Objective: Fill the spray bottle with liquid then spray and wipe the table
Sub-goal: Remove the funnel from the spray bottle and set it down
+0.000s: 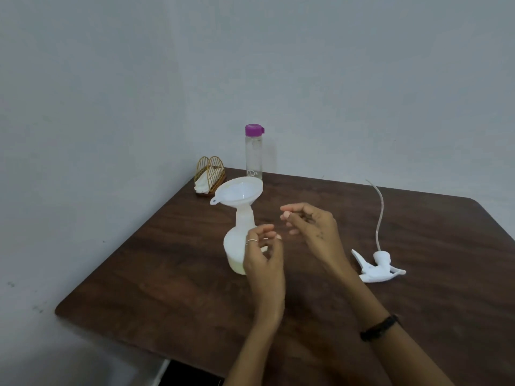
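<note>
Hovering loosely curled: left hand, right hand.

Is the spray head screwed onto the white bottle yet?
No, the white trigger spray head lies on the dark wooden table; a funnel sits in the bottle.

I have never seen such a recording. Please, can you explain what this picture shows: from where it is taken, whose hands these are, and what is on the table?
There is no machine here. One camera worn on a person's head looks forward and down. The left hand and right hand hover over a dark wooden table, fingers loosely curled, holding nothing. Beside the left hand stands a white spray bottle with a white funnel in its neck. Its spray head with tube lies apart, to the right. At the back stand a clear bottle with a purple cap and a wire napkin holder.
</note>
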A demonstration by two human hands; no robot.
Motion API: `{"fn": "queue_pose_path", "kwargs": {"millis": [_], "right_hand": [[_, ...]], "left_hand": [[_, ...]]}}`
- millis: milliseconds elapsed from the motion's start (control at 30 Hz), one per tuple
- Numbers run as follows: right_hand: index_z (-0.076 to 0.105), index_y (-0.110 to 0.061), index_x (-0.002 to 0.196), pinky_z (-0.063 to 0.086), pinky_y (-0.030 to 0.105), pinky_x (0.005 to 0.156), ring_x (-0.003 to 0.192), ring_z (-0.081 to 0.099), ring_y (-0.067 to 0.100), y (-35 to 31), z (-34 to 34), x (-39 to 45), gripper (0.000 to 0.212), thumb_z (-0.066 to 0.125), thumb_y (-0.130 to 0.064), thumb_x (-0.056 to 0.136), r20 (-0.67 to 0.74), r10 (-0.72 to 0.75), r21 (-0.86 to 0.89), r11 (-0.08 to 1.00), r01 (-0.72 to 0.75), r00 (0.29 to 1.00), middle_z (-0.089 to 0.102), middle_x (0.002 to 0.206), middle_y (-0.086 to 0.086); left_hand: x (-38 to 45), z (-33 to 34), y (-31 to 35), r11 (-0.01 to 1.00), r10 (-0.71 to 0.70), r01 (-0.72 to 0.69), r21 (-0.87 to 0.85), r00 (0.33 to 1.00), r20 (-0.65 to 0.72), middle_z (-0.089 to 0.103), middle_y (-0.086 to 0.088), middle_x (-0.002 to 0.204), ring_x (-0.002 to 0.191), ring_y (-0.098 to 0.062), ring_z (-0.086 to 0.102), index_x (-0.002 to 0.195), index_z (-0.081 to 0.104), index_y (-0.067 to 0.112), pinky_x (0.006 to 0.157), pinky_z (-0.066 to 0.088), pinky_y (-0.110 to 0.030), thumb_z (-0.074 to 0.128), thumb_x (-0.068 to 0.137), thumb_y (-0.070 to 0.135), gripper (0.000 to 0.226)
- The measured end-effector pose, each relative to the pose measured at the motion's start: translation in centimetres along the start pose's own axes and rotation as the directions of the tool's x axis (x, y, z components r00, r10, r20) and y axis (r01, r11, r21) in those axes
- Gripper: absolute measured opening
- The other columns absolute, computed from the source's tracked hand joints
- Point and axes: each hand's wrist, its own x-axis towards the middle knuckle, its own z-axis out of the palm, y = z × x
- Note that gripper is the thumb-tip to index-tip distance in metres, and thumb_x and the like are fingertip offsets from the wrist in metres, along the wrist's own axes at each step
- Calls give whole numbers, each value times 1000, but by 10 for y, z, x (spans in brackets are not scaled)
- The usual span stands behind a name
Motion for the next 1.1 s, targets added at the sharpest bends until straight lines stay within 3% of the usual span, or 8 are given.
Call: {"fn": "queue_pose_path", "kwargs": {"millis": [67,200,400,533,667,767,1000,1100], "right_hand": [[70,-19,97,56,22,69,76,65,10,-11,10,-1,13,62,-13,88,16,30,50,998,-31,999,71,84,0],[66,-8,106,57,22,66,72,64,14,-29,30,-4,20,58,-18,91,87,203,275,936,-219,975,69,86,9],[57,1,116,57,22,64,71,65,19,-43,41,1,39,49,-32,96,125,364,384,840,-383,923,67,86,15],[54,2,121,58,22,59,70,67,18,-51,45,10,50,48,-40,95,174,403,400,805,-439,898,67,85,16],[50,0,125,56,21,53,60,69,15,-61,51,17,52,47,-42,95,227,402,421,781,-461,887,68,82,17],[44,0,129,57,22,54,60,71,16,-64,54,19,53,49,-39,95,227,384,429,786,-446,895,68,84,19],[47,-11,125,60,29,66,78,72,25,-74,41,23,47,48,-45,93,200,277,352,875,-333,940,67,104,20],[47,-8,129,60,29,70,81,71,26,-79,37,24,49,48,-42,94,220,252,293,905,-310,942,66,107,22]], "left_hand": [[7,-13,5,999,-31,29,-25,997,-77,59,14,92,88,-2,58,93,57,28,69,49,-11,57,88,9,20],[22,-44,10,994,-61,49,-95,989,-134,62,-1,93,80,-8,62,100,57,18,77,54,-30,58,87,7,17],[58,-58,22,927,-251,212,-310,963,-94,59,-6,81,74,-17,61,114,56,11,69,53,-26,47,95,20,23],[77,-59,37,872,-352,330,-361,936,5,57,-7,69,61,-16,58,100,60,9,58,53,-25,46,95,33,28],[87,-57,52,891,-336,348,-291,937,91,57,-8,61,43,-10,58,76,60,11,45,51,-18,47,95,35,33],[91,-58,61,908,-302,320,-269,947,109,58,-6,56,38,-7,57,73,59,12,44,51,-18,48,95,28,29],[95,-69,71,978,-115,142,-151,978,172,65,-6,91,76,-22,63,83,62,33,63,56,-28,52,93,23,16],[97,-74,73,989,-87,106,-106,981,172,65,-4,93,67,-19,62,90,63,29,56,55,-23,54,92,21,13]]}}
